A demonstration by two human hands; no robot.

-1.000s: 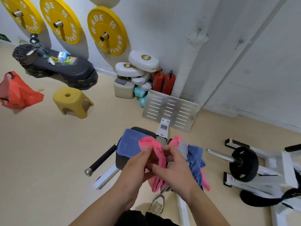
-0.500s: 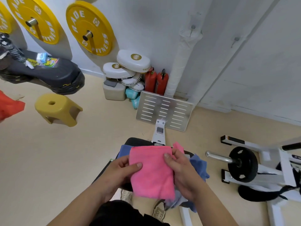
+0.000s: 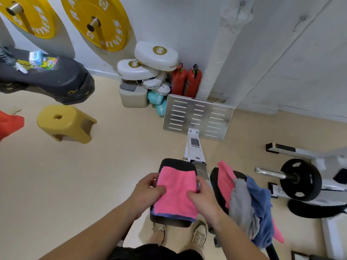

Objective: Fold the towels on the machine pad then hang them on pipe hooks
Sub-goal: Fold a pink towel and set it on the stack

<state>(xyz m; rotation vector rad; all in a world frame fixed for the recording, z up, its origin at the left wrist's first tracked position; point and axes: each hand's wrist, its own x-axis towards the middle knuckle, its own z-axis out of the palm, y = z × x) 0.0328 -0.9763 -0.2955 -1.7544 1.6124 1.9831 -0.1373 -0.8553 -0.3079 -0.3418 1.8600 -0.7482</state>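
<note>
A folded pink towel (image 3: pixel 177 192) lies flat on the left black machine pad (image 3: pixel 176 163), on top of a blue towel (image 3: pixel 174 216) whose edge shows at the near side. My left hand (image 3: pixel 145 192) presses the pink towel's left edge and my right hand (image 3: pixel 201 196) holds its right edge. On the right pad (image 3: pixel 215 181) hangs a loose heap: another pink towel (image 3: pixel 224 177), a grey towel (image 3: pixel 241 205) and a blue towel (image 3: pixel 262 209). A white wrapped pipe (image 3: pixel 217 53) runs up the wall; its hooks are hard to make out.
The machine's metal footplate (image 3: pixel 198 116) stands ahead. A yellow stool (image 3: pixel 64 123) is on the floor at left, white pads and two red extinguishers (image 3: pixel 185 79) by the wall, a barbell plate (image 3: pixel 298 180) at right. My shoes (image 3: pixel 199 233) are below the pad.
The pink towel went from bunched between my hands, to spread out in the air, to lying flat on the left pad over the blue towel. My view has moved closer.
</note>
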